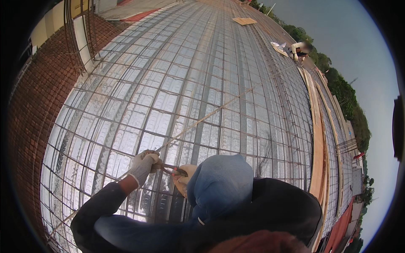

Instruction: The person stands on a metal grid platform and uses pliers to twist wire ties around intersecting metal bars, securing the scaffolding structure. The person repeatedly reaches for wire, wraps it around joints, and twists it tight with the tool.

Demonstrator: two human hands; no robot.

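My left hand (144, 164), in a pale knit glove, is closed around a long thin bar (211, 114) that runs diagonally across the mesh. My right hand (184, 179), also gloved, is closed on the handles of a pair of pincers (169, 169), whose head points toward my left hand. My raised knee (221, 181) in blue jeans hides part of the right hand and its wrist. Beneath both hands lies a grid of steel reinforcing bars (162, 88) over shiny ribbed metal decking (122, 139). Any small wire at the fingers is too fine to make out.
Wooden planks (317, 139) lie lengthwise at the right. A co-worker (300, 49) crouches on the mesh at the far right. Upright bars and a pale post (83, 44) stand at the upper left, beside a brown tiled roof (46, 84). A flat board (244, 20) lies far ahead.
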